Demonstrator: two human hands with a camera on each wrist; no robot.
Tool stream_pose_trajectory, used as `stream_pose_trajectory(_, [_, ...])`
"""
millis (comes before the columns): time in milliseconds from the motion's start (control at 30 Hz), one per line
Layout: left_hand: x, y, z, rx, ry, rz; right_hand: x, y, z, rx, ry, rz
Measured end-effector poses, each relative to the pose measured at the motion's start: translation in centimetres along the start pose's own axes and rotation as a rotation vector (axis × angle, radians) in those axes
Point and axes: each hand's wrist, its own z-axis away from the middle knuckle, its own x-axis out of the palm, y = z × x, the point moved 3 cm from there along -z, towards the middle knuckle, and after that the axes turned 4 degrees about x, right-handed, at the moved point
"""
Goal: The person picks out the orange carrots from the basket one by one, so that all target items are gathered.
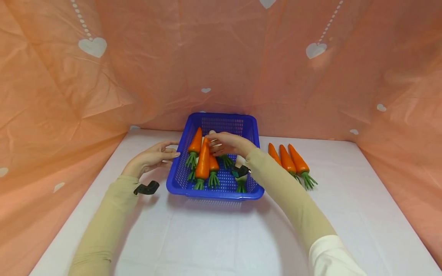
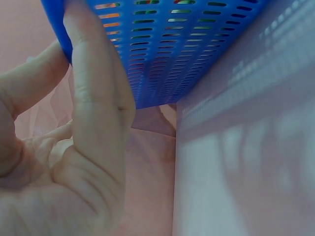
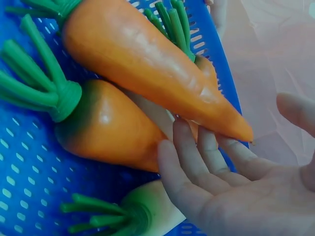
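A blue basket (image 1: 214,194) holds several orange carrots and white, green-topped vegetables. My left hand (image 1: 152,158) touches its left rim with extended fingers; in the left wrist view that hand (image 2: 96,128) lies against the slotted wall (image 2: 162,54). Inside the basket, my right hand (image 1: 230,143) is at the pointed end of the topmost carrot (image 1: 203,161). The right wrist view shows the right hand (image 3: 231,184) palm up, thumb apart, fingertips touching the undersides of that carrot (image 3: 142,59) and a lower one (image 3: 108,125). A white vegetable (image 3: 157,204) lies below them.
Three carrots (image 1: 298,159) lie side by side on the white table (image 1: 203,237), right of the basket. An orange-pink cloth (image 1: 228,65) with white hearts hangs behind the basket and along both sides.
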Motion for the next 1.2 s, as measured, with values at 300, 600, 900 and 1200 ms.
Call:
stream_pose_trajectory(300, [-0.2,-0.2,0.0,-0.005,0.003,0.004,1.1,0.3,0.2,0.027,-0.114,-0.004])
stream_pose_trajectory(600, [-0.4,-0.2,0.1,-0.002,0.008,0.015,2.0,0.9,0.5,0.038,-0.203,0.060])
stream_pose_trajectory(900, [-0.4,-0.3,0.1,-0.003,-0.005,0.020,2.1,1.0,0.7,0.028,-0.222,0.080])
stream_pose_trajectory(1200, [-0.4,-0.2,0.0,-0.001,0.000,0.012,1.2,0.2,1.9,-0.043,-0.251,0.155])
